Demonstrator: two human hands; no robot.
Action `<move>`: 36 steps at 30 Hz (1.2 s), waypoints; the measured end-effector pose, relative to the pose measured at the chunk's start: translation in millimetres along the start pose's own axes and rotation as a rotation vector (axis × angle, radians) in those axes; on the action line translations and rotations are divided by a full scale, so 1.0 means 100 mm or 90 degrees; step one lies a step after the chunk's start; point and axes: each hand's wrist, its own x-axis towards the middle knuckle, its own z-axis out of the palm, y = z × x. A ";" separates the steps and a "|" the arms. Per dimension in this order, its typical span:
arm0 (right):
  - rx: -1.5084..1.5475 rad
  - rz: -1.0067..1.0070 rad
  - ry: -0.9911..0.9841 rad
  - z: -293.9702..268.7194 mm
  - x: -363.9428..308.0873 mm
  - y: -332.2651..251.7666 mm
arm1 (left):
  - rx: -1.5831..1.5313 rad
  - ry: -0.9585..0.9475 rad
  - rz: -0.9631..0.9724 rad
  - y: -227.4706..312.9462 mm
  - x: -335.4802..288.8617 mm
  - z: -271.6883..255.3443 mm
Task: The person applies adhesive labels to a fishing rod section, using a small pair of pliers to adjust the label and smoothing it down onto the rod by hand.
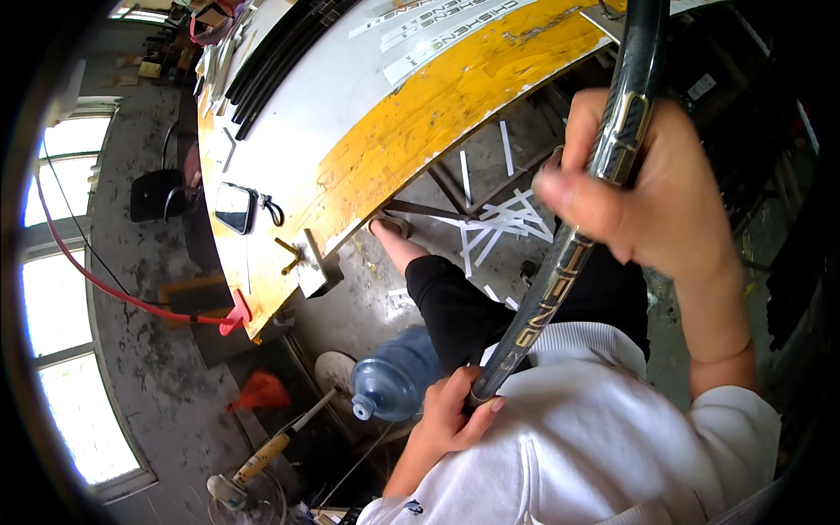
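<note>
A glossy black tube with a carbon-like weave and gold lettering (547, 293) slants up across my body, its upper end running out of the picture at the top. My left hand (451, 411) is closed around its lower end, close to my waist. Farther up, my right hand (652, 188) wraps the tube, with the thumb laid across its front. Some of the right fingers are hidden behind the tube and slightly blurred.
A worn yellow and white table (420, 122) carries black tubes (284, 52), printed strips (437, 39), a phone (234, 208) and a small clamp (308, 262). White strips (507, 223) litter the floor. A blue water bottle (394, 376) and a fan (245, 499) stand left of my legs.
</note>
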 end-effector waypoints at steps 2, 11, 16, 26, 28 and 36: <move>-0.001 0.010 0.009 -0.07 0.06 -0.06 | -0.006 0.009 0.004 -0.03 -0.04 0.00; -0.049 0.121 0.082 -0.31 0.20 -0.49 | -0.015 0.000 0.003 -0.11 -0.12 -0.02; -0.072 0.120 0.098 -0.27 0.21 -0.49 | -0.033 0.011 -0.009 -0.16 -0.20 0.00; -0.052 0.063 0.092 -0.25 0.15 -0.51 | -0.061 -0.018 -0.006 -0.16 -0.22 0.00; -0.056 0.064 0.087 -0.27 0.13 -0.50 | -0.058 -0.021 -0.010 -0.15 -0.23 0.00; -0.049 0.057 0.113 -0.34 0.15 -0.37 | -0.027 -0.010 -0.017 -0.07 -0.18 0.06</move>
